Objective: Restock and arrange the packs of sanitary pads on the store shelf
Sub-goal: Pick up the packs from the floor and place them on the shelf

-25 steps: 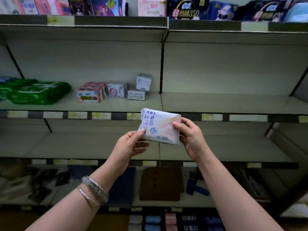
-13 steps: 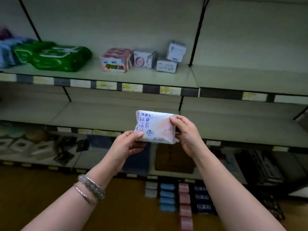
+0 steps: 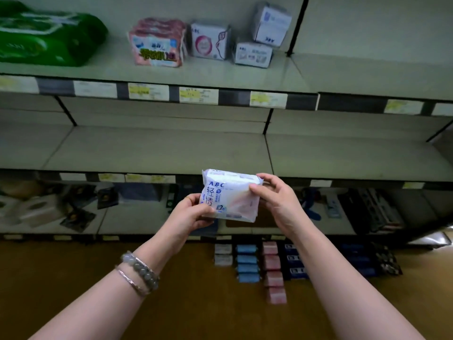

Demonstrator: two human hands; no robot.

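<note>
Fingers of left hand and right hand still grip the pack, lower.

One ABC pack; twelve o'clock: one pink bundle, three white boxes; six o'clock: two white packs, four blue packs, four pink packs.

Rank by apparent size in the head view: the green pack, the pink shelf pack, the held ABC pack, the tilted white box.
1. green pack, cropped at the edge.
2. ABC pack and pink pack: alike; the held one is nearer, so unranked.
3. white box.
</note>
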